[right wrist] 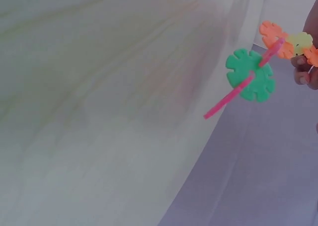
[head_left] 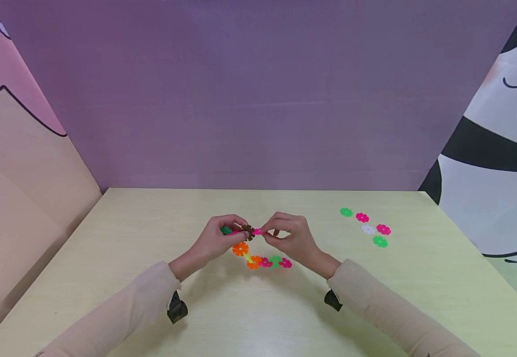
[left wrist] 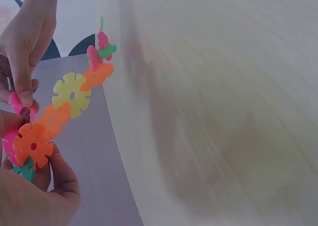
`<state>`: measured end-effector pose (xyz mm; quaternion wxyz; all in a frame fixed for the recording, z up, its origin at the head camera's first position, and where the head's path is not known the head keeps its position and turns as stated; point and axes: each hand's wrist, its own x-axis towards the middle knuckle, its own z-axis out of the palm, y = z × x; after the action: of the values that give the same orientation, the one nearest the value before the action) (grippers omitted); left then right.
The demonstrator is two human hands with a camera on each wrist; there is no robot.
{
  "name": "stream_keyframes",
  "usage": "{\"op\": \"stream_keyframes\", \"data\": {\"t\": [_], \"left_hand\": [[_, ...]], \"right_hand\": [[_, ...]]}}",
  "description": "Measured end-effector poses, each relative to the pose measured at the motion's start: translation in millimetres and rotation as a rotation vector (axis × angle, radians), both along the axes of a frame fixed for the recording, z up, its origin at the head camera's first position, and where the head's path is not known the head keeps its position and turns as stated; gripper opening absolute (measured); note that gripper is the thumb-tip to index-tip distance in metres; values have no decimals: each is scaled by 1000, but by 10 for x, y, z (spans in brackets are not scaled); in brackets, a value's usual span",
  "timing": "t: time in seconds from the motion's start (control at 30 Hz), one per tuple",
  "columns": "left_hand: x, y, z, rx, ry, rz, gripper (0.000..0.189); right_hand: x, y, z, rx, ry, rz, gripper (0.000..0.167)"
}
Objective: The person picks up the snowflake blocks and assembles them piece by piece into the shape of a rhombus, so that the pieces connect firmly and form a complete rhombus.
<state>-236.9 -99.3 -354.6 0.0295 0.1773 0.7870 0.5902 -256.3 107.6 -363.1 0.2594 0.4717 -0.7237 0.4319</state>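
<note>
A chain of slotted flower-shaped plastic discs hangs between my hands in the head view. My left hand (head_left: 216, 240) grips it near a brown disc (head_left: 250, 237), with a dark green disc (head_left: 226, 230) by the fingers. At the brown disc's right edge is a pink disc (head_left: 257, 231), pinched by my right hand (head_left: 293, 239) between thumb and fingers. Below hang orange discs (head_left: 240, 249), a yellow disc (left wrist: 72, 95), and pink and green discs (right wrist: 251, 76) at the free end. My left fingers partly cover the held discs.
Several loose discs lie on the light wooden table (head_left: 223, 317) at the right: a green disc (head_left: 346, 212), a pink disc (head_left: 383, 229), a white disc (head_left: 367, 229) and others. A purple backdrop (head_left: 258, 99) rises behind the table's far edge.
</note>
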Motion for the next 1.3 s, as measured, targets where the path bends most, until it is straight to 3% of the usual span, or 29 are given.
{"op": "stream_keyframes", "data": {"t": [0.47, 1.3], "left_hand": [[-5, -8, -6, 16, -35, -22, 12], [-12, -4, -7, 4, -37, -13, 11]], "right_hand": [[-17, -4, 2, 12, 6, 34, 15], [-24, -20, -11, 50, 117, -3, 19]]}}
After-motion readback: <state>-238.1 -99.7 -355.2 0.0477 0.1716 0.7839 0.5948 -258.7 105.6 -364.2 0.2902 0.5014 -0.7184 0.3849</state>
